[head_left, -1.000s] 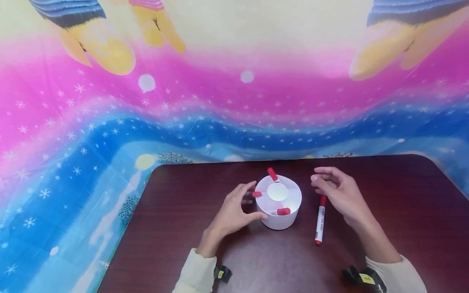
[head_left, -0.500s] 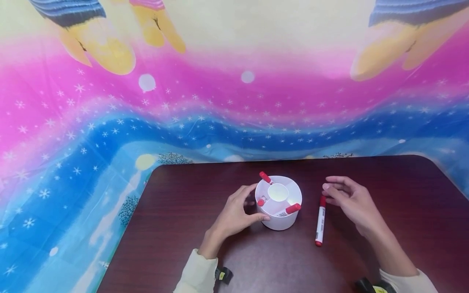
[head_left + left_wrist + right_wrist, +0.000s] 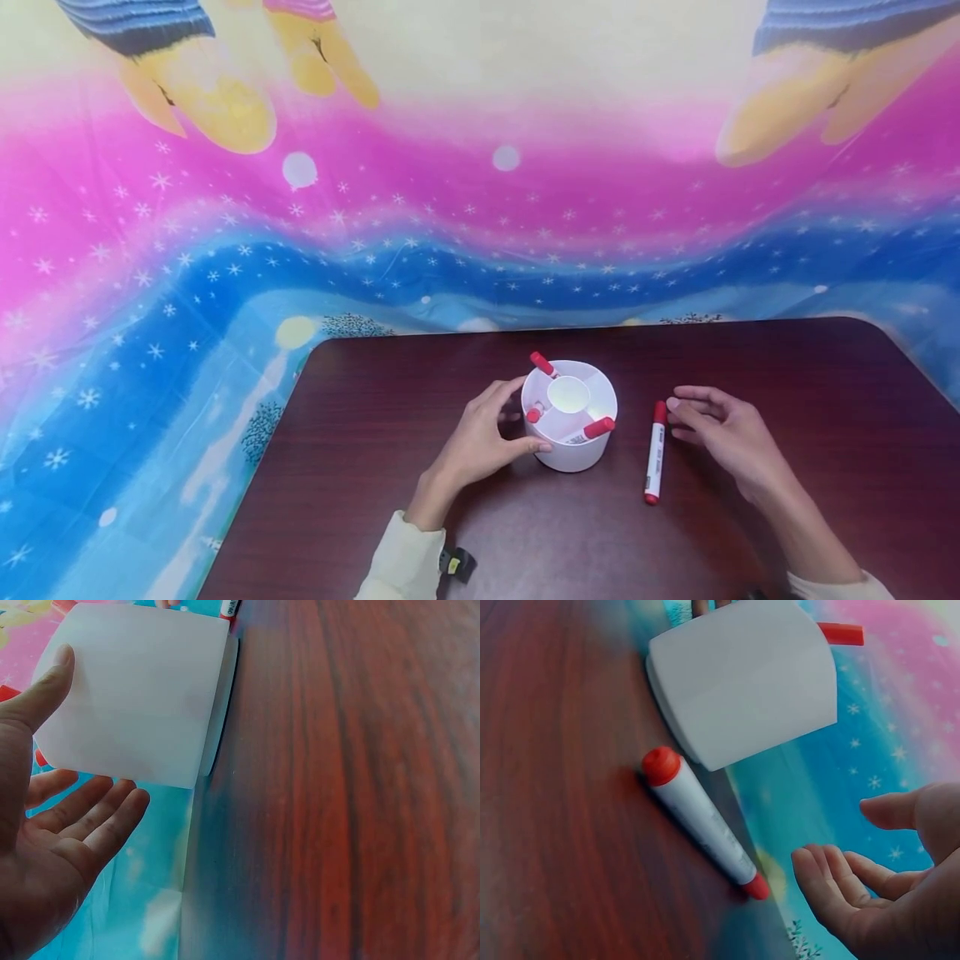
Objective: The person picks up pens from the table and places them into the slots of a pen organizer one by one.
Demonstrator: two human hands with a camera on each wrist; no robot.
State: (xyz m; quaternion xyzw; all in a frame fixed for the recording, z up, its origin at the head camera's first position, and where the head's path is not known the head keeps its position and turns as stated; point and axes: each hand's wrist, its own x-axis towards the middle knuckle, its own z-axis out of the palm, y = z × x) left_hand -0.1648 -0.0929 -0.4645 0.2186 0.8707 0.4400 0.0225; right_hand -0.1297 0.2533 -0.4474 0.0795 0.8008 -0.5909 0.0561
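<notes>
A round white pen holder (image 3: 573,455) with compartments and a round centre stands on the table. Red-capped markers lean in it, such as the marker (image 3: 600,427) at its front right. My left hand (image 3: 474,437) holds the pen holder from the left, thumb at the front and fingers on the far side. In the left wrist view the thumb lies across the holder's white wall (image 3: 142,690). Right of the holder a white marker with red ends (image 3: 655,454) lies on the table. My right hand (image 3: 731,437) hovers beside its cap, fingers loosely bent and holding nothing.
The dark brown wooden table (image 3: 360,425) has rounded far corners. Behind it hangs a colourful cloth backdrop (image 3: 450,208) with snowflakes. A black strap device (image 3: 459,564) sits at the left sleeve.
The pen holder's markers have turned counterclockwise as seen from above. My right hand has drawn back to the right and nearer, away from the holder. The left hand stays nearly still.
</notes>
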